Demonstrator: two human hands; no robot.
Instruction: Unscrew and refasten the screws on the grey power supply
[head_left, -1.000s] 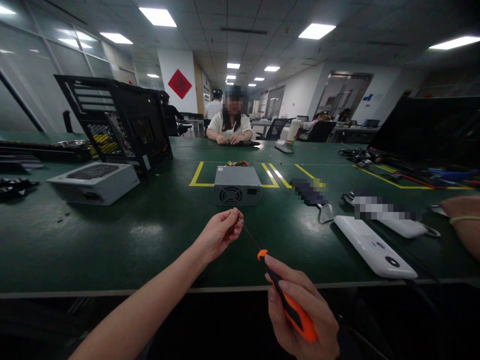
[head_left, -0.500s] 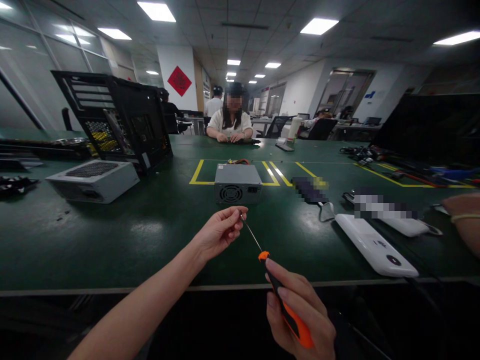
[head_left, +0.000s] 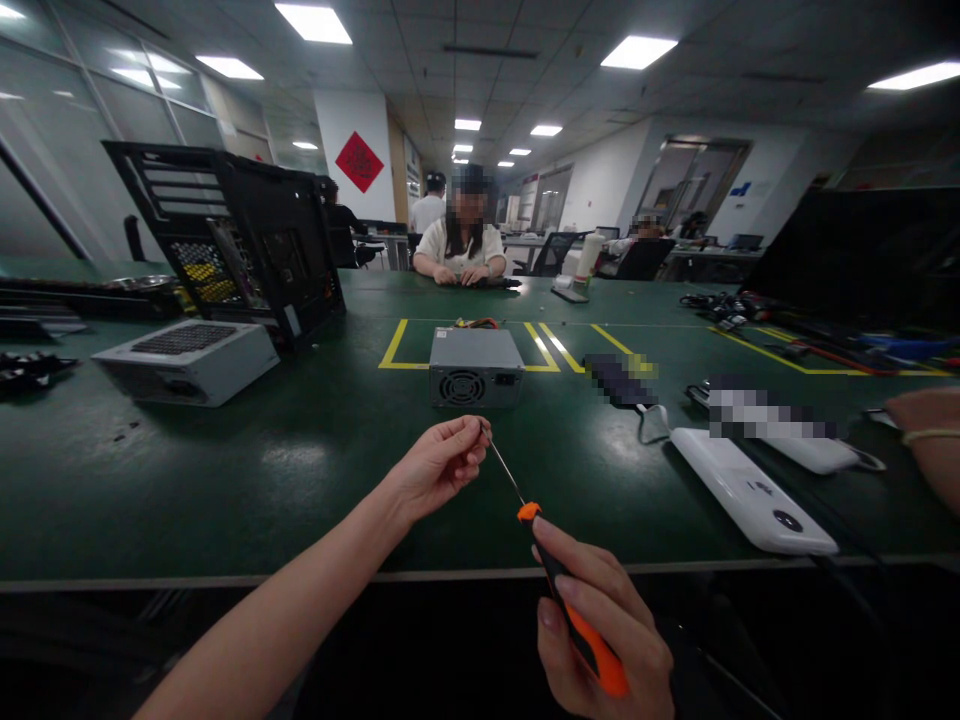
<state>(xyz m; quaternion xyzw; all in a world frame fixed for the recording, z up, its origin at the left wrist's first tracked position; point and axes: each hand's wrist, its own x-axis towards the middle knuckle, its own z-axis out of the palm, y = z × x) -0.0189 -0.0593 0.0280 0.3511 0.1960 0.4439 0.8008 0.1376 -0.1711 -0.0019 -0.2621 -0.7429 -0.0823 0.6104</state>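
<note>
My right hand (head_left: pixel 600 630) is wrapped round the orange and black handle of a screwdriver (head_left: pixel 562 590), low at the table's near edge. Its thin metal shaft slants up and left to my left hand (head_left: pixel 442 465), whose fingers are pinched together at the tip; whatever small thing they hold there is too small to make out. Just beyond my left hand a grey power supply unit (head_left: pixel 475 367) with a round fan grille sits on the green table (head_left: pixel 300 480).
A second grey power supply (head_left: pixel 187 360) lies at the left beside an upright black computer case (head_left: pixel 240 240). White devices (head_left: pixel 750 490) and cables lie at the right, where another person's arm (head_left: pixel 926 440) rests. A person sits across the table (head_left: pixel 461 245). Yellow tape marks a rectangle.
My hands and the screwdriver have barely shifted; the left fingertips stay pinched at the shaft's tip.
</note>
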